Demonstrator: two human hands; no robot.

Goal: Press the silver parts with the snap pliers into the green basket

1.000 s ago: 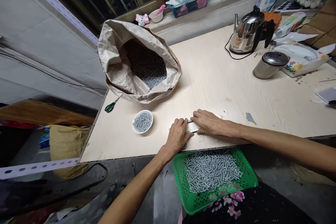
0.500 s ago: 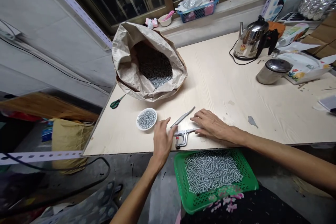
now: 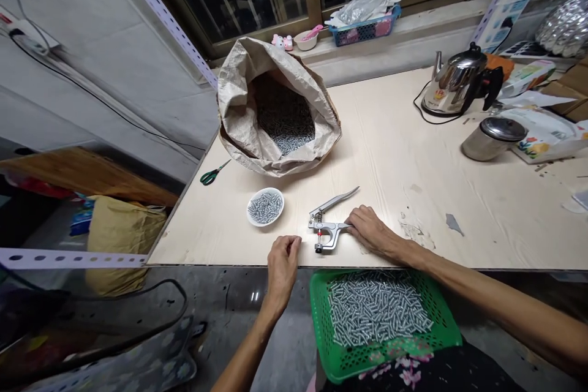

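Observation:
A silver pair of hand pliers [image 3: 327,222] lies on the pale table [image 3: 404,153], its jaws toward me and its handles spread. My right hand [image 3: 370,229] rests on the table and its curled fingertips hold the lower handle. My left hand [image 3: 282,263] sits at the table's front edge, left of the pliers, with its fingers curled in loosely. I cannot make out anything in it. A small white bowl of metal pieces [image 3: 265,206] stands just beyond my left hand. A green basket [image 3: 331,355] full of the same silver pieces rests on my lap below the table edge.
An open paper sack [image 3: 239,104] of dark metal pieces stands at the back left, with green scissors [image 3: 212,174] beside it. A steel kettle [image 3: 454,82], a lidded steel pot [image 3: 493,138] and boxes fill the right side. The windowsill holds a blue basket [image 3: 365,27].
My left hand has let go of the pliers and drawn back to the table's front edge, closing its fingers. The pliers now lie uncovered with handles spread. My right hand stays on the lower handle.

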